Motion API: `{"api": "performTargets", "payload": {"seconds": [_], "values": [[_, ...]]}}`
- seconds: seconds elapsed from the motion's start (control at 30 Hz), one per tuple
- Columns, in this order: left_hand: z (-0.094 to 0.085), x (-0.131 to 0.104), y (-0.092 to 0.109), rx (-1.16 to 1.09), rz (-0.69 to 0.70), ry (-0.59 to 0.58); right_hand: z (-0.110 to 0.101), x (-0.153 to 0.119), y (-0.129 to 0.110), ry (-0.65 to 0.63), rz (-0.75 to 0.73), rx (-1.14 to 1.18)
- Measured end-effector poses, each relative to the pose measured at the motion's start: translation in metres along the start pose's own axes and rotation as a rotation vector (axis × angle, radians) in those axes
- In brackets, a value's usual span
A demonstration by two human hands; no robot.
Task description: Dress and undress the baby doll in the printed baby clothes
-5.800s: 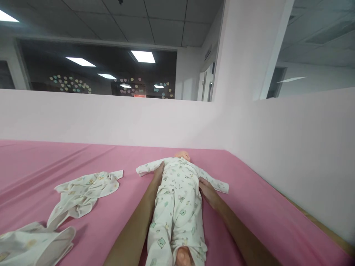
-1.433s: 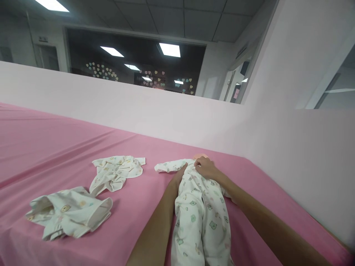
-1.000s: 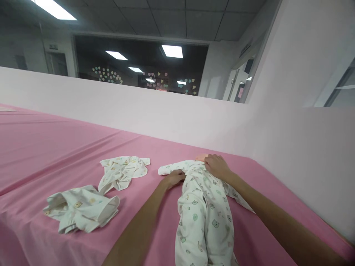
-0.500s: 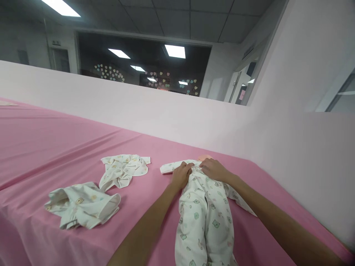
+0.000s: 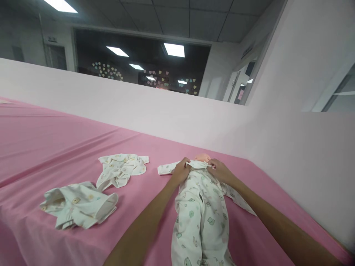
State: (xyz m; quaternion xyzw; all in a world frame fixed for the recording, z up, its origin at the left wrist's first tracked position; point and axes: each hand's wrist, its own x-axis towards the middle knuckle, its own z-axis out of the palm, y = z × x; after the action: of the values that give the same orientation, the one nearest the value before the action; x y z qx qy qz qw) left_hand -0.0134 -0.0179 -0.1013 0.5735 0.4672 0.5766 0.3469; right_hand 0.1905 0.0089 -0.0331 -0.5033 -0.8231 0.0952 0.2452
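Note:
A baby outfit of white cloth printed with green bears lies along the surface in front of me, its trousers [image 5: 203, 218] filled out and pointing toward me. One sleeve [image 5: 168, 168] reaches left and the other [image 5: 240, 199] reaches right. At the upper body, my left hand [image 5: 182, 170] pinches the left end of a white cloth edge [image 5: 197, 164]. My right hand [image 5: 220, 171] has its fingers closed on the right end, so the edge is stretched between them. Just beyond it shows a rounded peach-coloured thing [image 5: 203, 157], like a doll's head, partly hidden.
Two more printed baby garments lie crumpled to the left, one nearer [image 5: 80, 205] and one farther [image 5: 122, 170]. A wrinkled pink sheet [image 5: 69, 140] covers the surface. A white wall [image 5: 155, 114] with a window stands behind, and another wall closes off the right.
My hands have gone from lying on the cloth to lifting its upper edge, with the right hand shifted slightly right. More of the peach-coloured thing shows.

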Motion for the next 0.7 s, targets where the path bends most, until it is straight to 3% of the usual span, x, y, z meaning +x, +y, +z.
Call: {"api": "performTargets", "payload": {"seconds": [0.17,0.27,0.47,0.57,0.7], "values": [[0.005,-0.002,0.008,0.031,0.073,0.018,-0.005,0.001,0.002,0.052,0.100,0.146],[0.006,-0.006,0.013,0.045,0.112,0.020,0.006,-0.005,0.000,0.076,0.095,0.179],[0.012,-0.009,0.017,0.076,0.127,0.007,0.036,-0.005,-0.011,0.191,0.105,-0.185],[0.007,-0.007,0.010,0.129,0.132,0.085,0.030,-0.003,-0.001,0.190,0.154,-0.246],[-0.003,-0.005,0.002,0.234,0.179,0.119,0.004,-0.011,0.027,0.163,0.244,-0.302]]}}
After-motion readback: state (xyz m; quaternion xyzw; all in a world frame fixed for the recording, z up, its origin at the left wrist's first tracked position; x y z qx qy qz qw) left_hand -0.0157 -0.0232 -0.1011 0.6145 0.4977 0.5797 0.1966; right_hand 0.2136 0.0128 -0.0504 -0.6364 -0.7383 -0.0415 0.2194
